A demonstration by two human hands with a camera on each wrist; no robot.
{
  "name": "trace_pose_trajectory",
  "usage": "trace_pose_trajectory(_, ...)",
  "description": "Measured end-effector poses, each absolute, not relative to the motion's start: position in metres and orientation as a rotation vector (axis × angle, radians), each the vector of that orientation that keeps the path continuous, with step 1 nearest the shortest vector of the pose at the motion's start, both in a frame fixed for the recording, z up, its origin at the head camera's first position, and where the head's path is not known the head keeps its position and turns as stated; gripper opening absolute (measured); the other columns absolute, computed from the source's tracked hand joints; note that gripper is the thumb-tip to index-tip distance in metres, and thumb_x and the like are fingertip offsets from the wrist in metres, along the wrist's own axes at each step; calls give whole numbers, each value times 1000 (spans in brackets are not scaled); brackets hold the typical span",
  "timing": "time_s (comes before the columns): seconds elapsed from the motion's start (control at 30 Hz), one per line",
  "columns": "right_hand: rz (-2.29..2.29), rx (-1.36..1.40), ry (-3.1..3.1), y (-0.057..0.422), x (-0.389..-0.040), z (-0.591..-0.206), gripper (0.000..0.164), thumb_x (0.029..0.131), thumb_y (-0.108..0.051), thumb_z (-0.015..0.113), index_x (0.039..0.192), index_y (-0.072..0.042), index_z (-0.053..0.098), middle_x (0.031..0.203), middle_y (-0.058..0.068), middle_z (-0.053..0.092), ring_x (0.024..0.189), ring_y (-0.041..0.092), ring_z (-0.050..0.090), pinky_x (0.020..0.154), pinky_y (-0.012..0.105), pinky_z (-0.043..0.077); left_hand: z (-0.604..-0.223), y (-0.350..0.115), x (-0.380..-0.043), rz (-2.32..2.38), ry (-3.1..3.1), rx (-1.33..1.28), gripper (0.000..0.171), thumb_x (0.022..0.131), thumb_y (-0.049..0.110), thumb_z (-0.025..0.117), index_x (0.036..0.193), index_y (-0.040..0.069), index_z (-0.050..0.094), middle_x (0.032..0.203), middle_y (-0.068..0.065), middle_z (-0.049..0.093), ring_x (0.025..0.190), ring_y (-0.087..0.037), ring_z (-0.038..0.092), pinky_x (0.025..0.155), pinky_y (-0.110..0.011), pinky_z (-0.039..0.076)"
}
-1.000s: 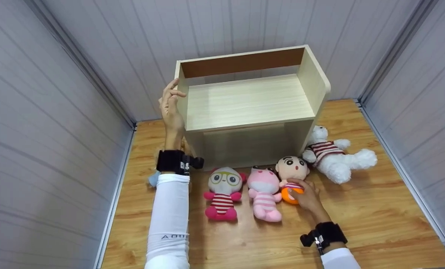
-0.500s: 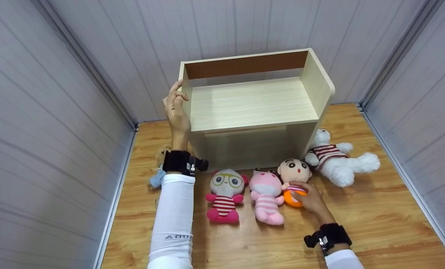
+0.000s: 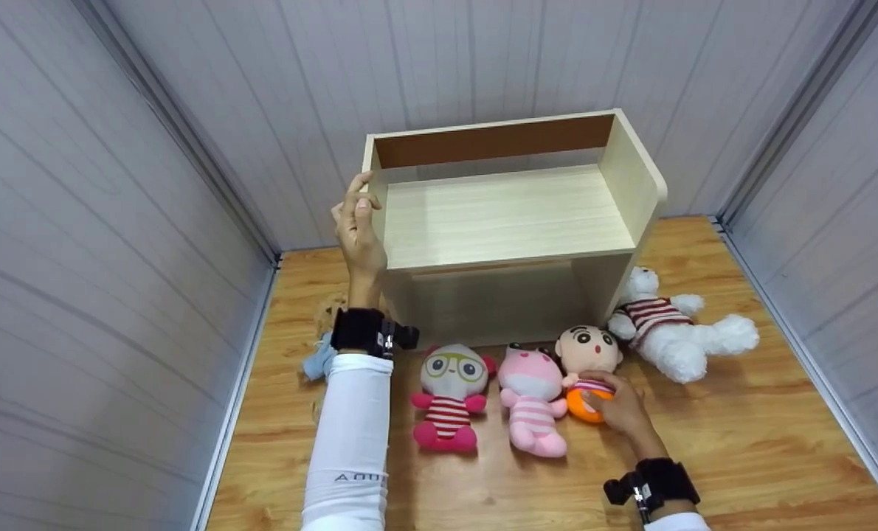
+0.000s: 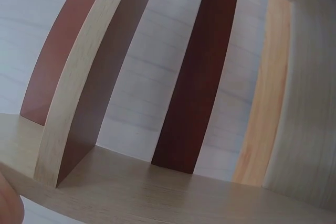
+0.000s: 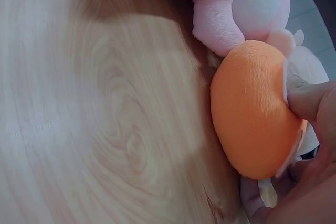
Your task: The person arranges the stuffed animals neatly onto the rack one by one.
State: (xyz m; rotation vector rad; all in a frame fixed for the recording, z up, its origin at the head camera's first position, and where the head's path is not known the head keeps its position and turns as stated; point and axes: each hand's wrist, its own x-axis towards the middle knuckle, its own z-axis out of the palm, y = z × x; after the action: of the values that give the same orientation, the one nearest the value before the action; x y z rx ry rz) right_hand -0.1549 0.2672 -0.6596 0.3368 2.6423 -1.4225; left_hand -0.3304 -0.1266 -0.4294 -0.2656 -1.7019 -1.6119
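Note:
My right hand (image 3: 620,405) holds the round-headed plush doll (image 3: 586,350) by its orange lower body and striped middle. In the right wrist view, the thumb presses on the orange part (image 5: 252,108) and other fingers curl at its side near the floor. The doll lies face up before the pale wooden shelf (image 3: 509,214). My left hand (image 3: 358,228) grips the front edge of the shelf's left side panel with bent fingers. The left wrist view shows the shelf's brown slats (image 4: 197,87) and only a bit of one digit.
A pink frog-like plush (image 3: 533,405) and a panda plush with glasses (image 3: 450,398) lie left of the doll. A white bear (image 3: 668,332) lies right of the shelf. Behind my left forearm is a partly hidden brown-and-blue plush (image 3: 325,346). Panel walls (image 3: 483,59) enclose the wooden floor (image 3: 764,450).
The whole head view has shifted slightly, so everything sits a little lower and further right. Both hands keep their places on the shelf and the doll.

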Motion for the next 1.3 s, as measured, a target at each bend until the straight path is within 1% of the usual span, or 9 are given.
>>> trace_pose_trajectory(0.03,-1426,345,2645,267,-154,-660,36,92,-13,73,127,-13,70,138,21,62,125,38,42,96,43,22,-430,-126,-331,-1621,-1704,-266,34,102,13,42,118,-1,68,125,-19,67,102,-11,40,97,-29,26)
trace_pose_trajectory(0.17,-1442,355,2651,265,-152,-662,37,91,-12,73,128,-11,70,137,21,64,125,38,44,96,43,22,-431,-126,-329,-1630,-1715,-269,29,101,16,42,95,-3,63,141,-10,64,105,-11,43,98,-29,27)
trace_pose_trajectory(0.27,-1448,356,2649,263,-151,-661,37,91,-12,74,128,-11,70,137,21,64,124,38,44,96,43,22,-430,-128,-328,-1623,-1697,-297,29,101,16,43,90,-5,59,142,-10,64,107,-13,44,97,-29,27)
trace_pose_trajectory(0.6,-1472,288,2696,262,-157,-663,30,89,-9,75,119,-13,72,134,17,65,123,36,45,99,44,21,-422,-129,-321,-1617,-1673,-279,29,102,9,39,100,-10,61,143,-20,60,123,-18,46,102,-29,24)
trace_pose_trajectory(0.73,-1498,196,2755,262,-159,-667,28,88,-8,76,115,-12,73,128,17,67,120,33,49,100,43,21,-410,-126,-312,-1602,-1643,-294,29,100,4,37,103,-12,61,140,-29,59,119,-29,45,100,-30,25)
trace_pose_trajectory(0.83,-1531,170,2775,264,-160,-668,26,87,-6,77,112,-12,73,125,17,66,116,31,44,98,42,22,-406,-125,-311,-1602,-1633,-312,29,100,3,37,104,-13,61,140,-30,59,124,-35,46,101,-31,24)
trace_pose_trajectory(0.93,-1581,132,2800,263,-158,-667,24,85,-3,78,106,-14,75,119,16,69,109,28,44,93,40,23,-414,-128,-319,-1600,-1637,-305,30,101,8,38,105,-10,62,141,-23,61,129,-32,47,103,-32,23)
trace_pose_trajectory(1.13,-1674,9,2946,265,-153,-669,22,80,7,78,87,-14,77,93,7,76,90,6,55,89,29,28,-432,-128,-332,-1596,-1664,-292,31,101,18,41,104,-3,64,141,-12,64,132,-21,49,105,-31,24)
trace_pose_trajectory(1.3,-1621,34,3051,263,-154,-651,22,80,7,78,84,-15,78,90,9,72,88,15,55,86,33,26,-430,-120,-330,-1627,-1665,-241,28,101,11,40,103,-6,63,142,-16,63,120,-17,46,100,-30,27)
